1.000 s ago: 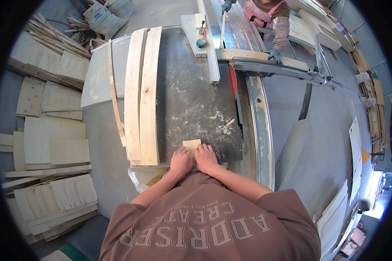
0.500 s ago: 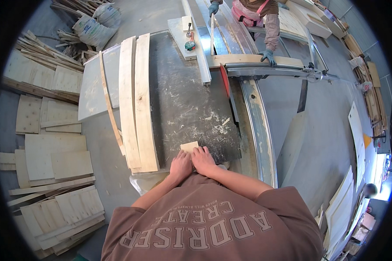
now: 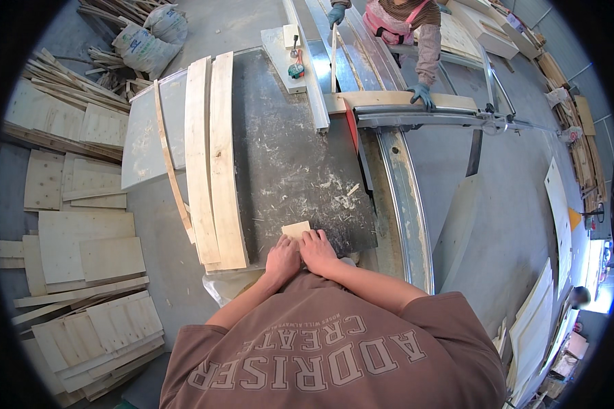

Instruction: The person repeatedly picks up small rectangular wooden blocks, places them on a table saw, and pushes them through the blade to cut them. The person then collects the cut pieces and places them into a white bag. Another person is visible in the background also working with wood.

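Both my hands are together at the near edge of the dark saw table (image 3: pixel 280 170). A small, pale, flat piece of wood (image 3: pixel 295 228) lies at my fingertips. My left hand (image 3: pixel 284 258) is closed at its left side, fingers curled. On the other side my right hand (image 3: pixel 317 250) has its bent fingers on the wood's near right corner. The lower part of the piece is hidden by my hands. Ahead, a long pale board (image 3: pixel 402 99) lies crosswise, with a co-worker's gloved hand (image 3: pixel 421 95) resting on it.
Two long planks (image 3: pixel 211 163) lie along the table's left side. A metal fence (image 3: pixel 314 88) and a red upright guard (image 3: pixel 351 123) stand ahead. A tape measure (image 3: pixel 296 70) rests near the fence. The sliding rail (image 3: pixel 409 198) runs on the right. Stacked boards (image 3: pixel 89 245) cover the left floor.
The co-worker's gloved hand on the crosswise board has shifted slightly to the right and nearer. My hands and the small piece of wood have stayed in place.
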`<state>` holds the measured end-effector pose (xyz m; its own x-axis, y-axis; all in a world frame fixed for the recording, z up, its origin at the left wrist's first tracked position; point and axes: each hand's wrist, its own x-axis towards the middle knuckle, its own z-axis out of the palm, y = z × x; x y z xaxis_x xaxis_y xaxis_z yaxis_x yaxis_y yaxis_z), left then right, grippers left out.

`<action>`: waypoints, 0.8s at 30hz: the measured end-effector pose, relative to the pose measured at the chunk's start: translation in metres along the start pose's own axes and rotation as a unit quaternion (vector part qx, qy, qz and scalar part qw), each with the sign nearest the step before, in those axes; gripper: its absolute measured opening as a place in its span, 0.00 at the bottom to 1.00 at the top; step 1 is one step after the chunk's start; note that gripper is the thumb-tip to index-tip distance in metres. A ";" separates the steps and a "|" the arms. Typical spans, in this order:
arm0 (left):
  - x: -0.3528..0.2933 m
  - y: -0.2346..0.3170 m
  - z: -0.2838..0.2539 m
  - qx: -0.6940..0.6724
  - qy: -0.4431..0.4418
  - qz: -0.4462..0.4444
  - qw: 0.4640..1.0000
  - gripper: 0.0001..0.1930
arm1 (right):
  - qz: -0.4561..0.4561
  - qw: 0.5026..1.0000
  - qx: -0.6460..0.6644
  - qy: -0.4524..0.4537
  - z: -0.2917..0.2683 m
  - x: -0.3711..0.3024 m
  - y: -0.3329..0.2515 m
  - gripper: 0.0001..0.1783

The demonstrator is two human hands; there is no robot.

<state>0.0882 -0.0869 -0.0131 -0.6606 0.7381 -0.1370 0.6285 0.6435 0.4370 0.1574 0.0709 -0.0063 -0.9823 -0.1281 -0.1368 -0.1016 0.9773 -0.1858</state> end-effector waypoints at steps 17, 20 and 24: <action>0.001 -0.005 0.008 -0.003 0.012 0.002 1.000 0.12 | 0.005 1.000 -0.001 -0.001 0.005 0.001 0.000 0.15; 0.000 -0.005 0.007 -0.009 0.012 0.001 1.000 0.12 | 0.005 1.000 -0.003 -0.005 0.005 0.001 0.000 0.15; 0.001 -0.003 0.003 -0.019 0.006 -0.002 1.000 0.11 | 0.003 1.000 -0.003 -0.003 0.002 0.001 0.000 0.15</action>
<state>0.0872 -0.0878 -0.0176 -0.6689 0.7323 -0.1279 0.6094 0.6387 0.4698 0.1567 0.0704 -0.0086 -0.9818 -0.1231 -0.1447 -0.0964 0.9791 -0.1792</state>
